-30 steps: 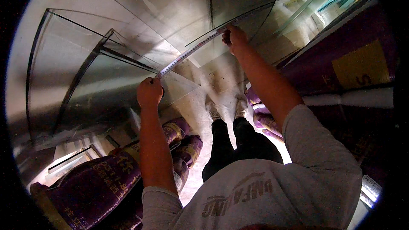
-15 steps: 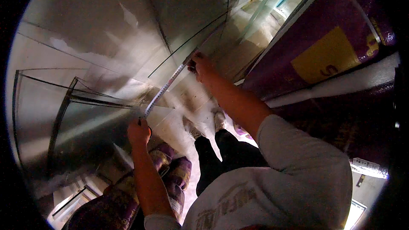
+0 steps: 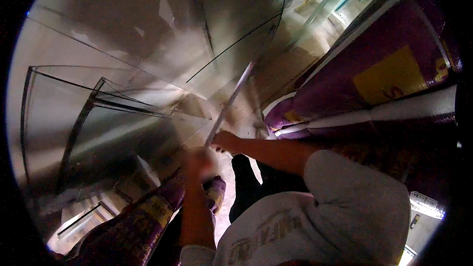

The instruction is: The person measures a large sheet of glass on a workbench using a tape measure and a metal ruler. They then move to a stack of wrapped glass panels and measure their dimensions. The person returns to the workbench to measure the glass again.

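White tape blade (image 3: 234, 93) juts into free room, right fingers (image 3: 218, 143) curled at its edge, left fingers (image 3: 202, 162) too blurred to tell.

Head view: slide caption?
Left hand and right hand close together by an extended measuring tape, near clear panels and purple bags.

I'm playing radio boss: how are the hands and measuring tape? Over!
Left grip blurred, hold unclear. Right grip at the measuring tape's near end. Far end beyond both hands. Purple sacks on either side.
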`<action>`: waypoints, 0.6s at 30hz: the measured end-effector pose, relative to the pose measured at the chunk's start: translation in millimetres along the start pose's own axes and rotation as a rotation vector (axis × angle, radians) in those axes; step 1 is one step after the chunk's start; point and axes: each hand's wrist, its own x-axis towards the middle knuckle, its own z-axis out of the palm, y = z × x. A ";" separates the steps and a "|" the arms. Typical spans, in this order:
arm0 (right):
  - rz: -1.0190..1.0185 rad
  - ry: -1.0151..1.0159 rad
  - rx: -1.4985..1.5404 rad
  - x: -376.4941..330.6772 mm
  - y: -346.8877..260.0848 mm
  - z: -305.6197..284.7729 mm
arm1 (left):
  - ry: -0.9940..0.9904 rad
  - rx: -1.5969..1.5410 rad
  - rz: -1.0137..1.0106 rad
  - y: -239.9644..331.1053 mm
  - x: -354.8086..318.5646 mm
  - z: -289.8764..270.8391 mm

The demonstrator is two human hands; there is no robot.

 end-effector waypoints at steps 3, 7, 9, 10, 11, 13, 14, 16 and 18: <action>-0.057 -0.136 0.290 -1.6 78.9 36.2 | -0.023 -0.177 -0.042 -4.6 -32.0 36.2; 0.285 -0.044 0.085 -25.5 97.0 20.3 | -0.038 -0.303 -0.084 -17.3 -61.7 74.5; 0.234 0.035 -0.081 -25.5 129.2 7.2 | -0.040 -0.327 -0.107 -21.9 -75.0 77.8; 0.252 0.082 -0.110 -27.7 134.3 -1.1 | -0.039 -0.336 -0.117 -24.6 -78.5 77.8; 0.354 0.154 -0.024 -26.0 124.1 -16.5 | -0.041 -0.333 -0.118 -30.1 -79.0 76.2; 0.250 0.075 0.640 -14.3 227.2 -55.2 | -0.044 -0.365 -0.143 -19.6 -95.1 70.6; 0.360 0.272 0.055 -12.1 156.3 -55.0 | -0.040 -0.343 -0.133 -35.9 -84.6 72.3; 0.329 0.266 0.365 -5.5 140.5 -76.5 | -0.039 -0.358 -0.142 -35.7 -89.3 71.0; 0.313 0.385 0.417 3.4 106.8 -81.0 | -0.043 -0.369 -0.145 -37.4 -92.5 71.1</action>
